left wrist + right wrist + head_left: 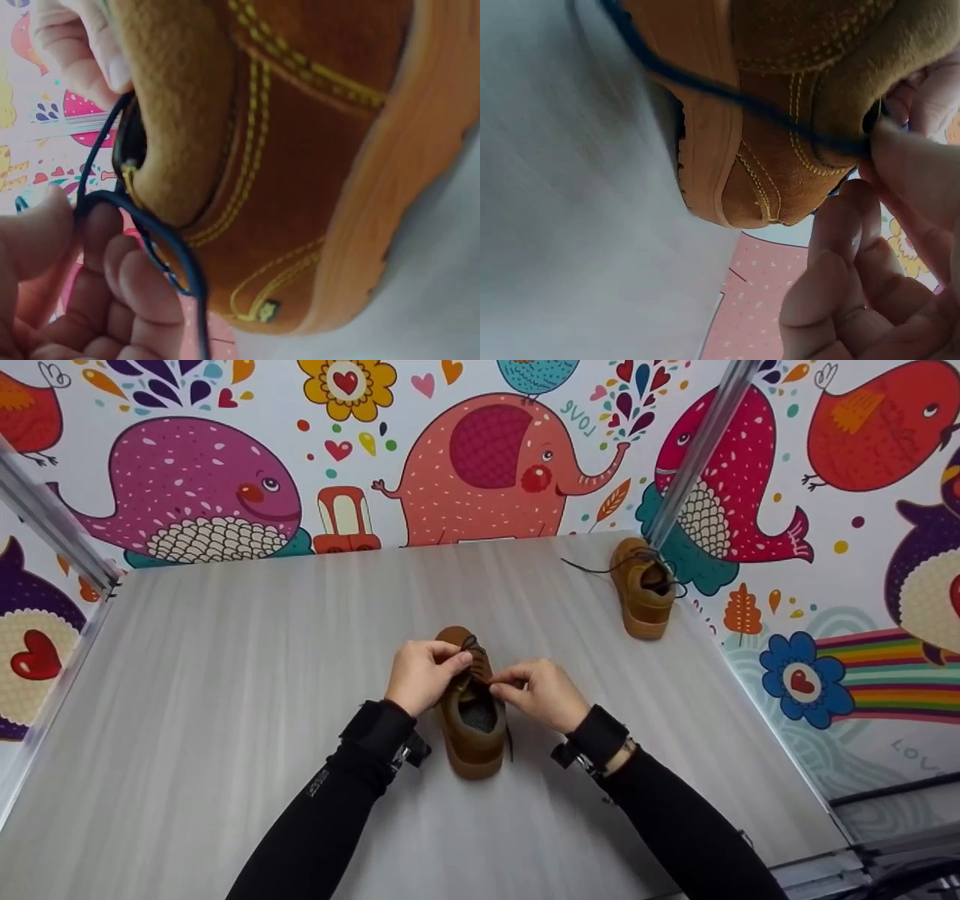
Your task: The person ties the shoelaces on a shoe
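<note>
A brown shoe (474,742) with yellow stitching stands upright on the table, its toe pointing away from me. My left hand (424,673) is at the left of its laced front, pinching a dark shoelace (180,251) between thumb and forefinger. From the other side my right hand (545,691) pinches lace too, with thumb and forefinger close to the shoe's opening. One dark lace end (705,84) trails from the right fingers along the shoe's side. Parts of the lacing are hidden behind the left fingers.
A second brown shoe (646,604) with loose dark laces stands at the far right, near the corner post (694,465). Around the pale wood-grain table (225,697) rise panels printed with cartoon animals (480,472).
</note>
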Action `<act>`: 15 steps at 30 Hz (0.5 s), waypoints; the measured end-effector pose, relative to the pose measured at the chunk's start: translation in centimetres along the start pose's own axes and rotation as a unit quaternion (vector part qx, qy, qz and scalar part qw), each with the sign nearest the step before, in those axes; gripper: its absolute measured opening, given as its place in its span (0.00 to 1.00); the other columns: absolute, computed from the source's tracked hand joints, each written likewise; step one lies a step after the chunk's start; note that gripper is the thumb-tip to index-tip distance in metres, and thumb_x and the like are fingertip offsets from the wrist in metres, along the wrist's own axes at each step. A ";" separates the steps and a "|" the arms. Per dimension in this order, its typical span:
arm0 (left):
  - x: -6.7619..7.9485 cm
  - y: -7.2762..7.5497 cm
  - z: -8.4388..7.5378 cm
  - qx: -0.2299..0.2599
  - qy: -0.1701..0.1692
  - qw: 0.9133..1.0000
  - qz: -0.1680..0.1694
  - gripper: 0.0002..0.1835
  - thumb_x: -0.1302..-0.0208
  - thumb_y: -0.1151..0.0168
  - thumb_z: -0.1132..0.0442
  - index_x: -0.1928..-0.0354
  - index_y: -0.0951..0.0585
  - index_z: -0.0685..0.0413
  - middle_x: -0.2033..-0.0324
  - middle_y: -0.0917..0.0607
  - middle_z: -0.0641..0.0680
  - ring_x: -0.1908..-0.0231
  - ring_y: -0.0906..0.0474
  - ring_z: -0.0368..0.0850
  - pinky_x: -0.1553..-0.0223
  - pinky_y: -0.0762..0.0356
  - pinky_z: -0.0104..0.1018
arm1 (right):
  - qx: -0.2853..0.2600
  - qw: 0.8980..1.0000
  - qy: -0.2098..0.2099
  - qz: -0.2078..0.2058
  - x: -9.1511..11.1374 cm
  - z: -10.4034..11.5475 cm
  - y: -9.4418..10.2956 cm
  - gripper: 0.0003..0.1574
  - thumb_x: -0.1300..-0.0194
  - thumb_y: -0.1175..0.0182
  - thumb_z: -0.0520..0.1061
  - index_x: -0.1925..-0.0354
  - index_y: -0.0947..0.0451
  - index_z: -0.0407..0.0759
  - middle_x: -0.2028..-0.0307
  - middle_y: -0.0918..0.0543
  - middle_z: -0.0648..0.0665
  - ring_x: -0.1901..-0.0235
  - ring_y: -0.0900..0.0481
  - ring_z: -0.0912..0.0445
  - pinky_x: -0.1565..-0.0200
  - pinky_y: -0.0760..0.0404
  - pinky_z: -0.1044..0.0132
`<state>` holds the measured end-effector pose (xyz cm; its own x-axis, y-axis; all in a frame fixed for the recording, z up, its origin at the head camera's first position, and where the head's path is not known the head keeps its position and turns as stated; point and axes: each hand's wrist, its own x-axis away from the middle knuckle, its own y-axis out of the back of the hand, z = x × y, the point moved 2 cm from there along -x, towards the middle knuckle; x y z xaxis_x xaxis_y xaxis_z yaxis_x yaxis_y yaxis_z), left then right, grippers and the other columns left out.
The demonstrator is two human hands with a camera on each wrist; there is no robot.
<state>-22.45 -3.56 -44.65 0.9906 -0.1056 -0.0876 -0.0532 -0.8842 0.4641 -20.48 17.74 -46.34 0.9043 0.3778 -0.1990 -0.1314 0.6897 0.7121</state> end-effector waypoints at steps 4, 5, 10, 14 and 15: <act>0.1 0.0 0.4 0.006 0.005 1.000 -0.002 0.09 0.28 0.28 0.59 0.56 0.07 0.58 0.60 0.06 0.57 0.57 0.12 0.53 0.55 0.18 0.39 | 0.025 0.999 0.015 -0.028 0.3 0.5 -0.2 0.07 0.24 0.33 0.44 0.56 0.12 0.41 0.65 0.08 0.46 0.69 0.17 0.59 0.65 0.21 0.69; 0.1 0.0 0.5 0.008 0.009 1.000 -0.001 0.10 0.27 0.29 0.58 0.55 0.07 0.57 0.60 0.06 0.57 0.58 0.12 0.51 0.56 0.19 0.38 | 0.020 0.999 0.019 -0.024 0.4 0.6 -0.1 0.08 0.23 0.34 0.43 0.54 0.13 0.40 0.64 0.08 0.45 0.68 0.16 0.57 0.65 0.20 0.68; 0.2 -0.1 1.1 0.043 0.028 0.999 0.009 0.10 0.26 0.30 0.59 0.56 0.08 0.58 0.62 0.07 0.56 0.66 0.16 0.41 0.64 0.23 0.29 | -0.060 0.997 -0.016 0.054 0.3 0.6 0.7 0.15 0.25 0.33 0.38 0.44 0.15 0.34 0.56 0.08 0.38 0.59 0.11 0.52 0.57 0.15 0.68; 0.1 -0.2 1.3 0.069 0.031 0.997 0.008 0.09 0.27 0.29 0.61 0.57 0.08 0.59 0.64 0.07 0.56 0.71 0.21 0.36 0.69 0.25 0.26 | -0.123 0.987 -0.075 0.066 -0.2 0.2 1.2 0.08 0.28 0.30 0.39 0.53 0.11 0.37 0.62 0.08 0.45 0.65 0.14 0.58 0.62 0.17 0.70; 0.1 -0.3 1.3 0.071 0.030 0.997 0.006 0.08 0.27 0.29 0.61 0.57 0.08 0.59 0.64 0.07 0.56 0.71 0.21 0.35 0.69 0.26 0.26 | -0.148 0.983 -0.088 0.056 -0.3 0.0 1.2 0.06 0.28 0.29 0.40 0.56 0.11 0.38 0.64 0.09 0.47 0.67 0.16 0.60 0.63 0.19 0.70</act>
<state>-22.50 -3.91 -45.96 0.9952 -0.0935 -0.0275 -0.0790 -0.9390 0.3347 -20.92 18.39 -45.42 0.9305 0.3663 0.0084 -0.3229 0.8091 0.4910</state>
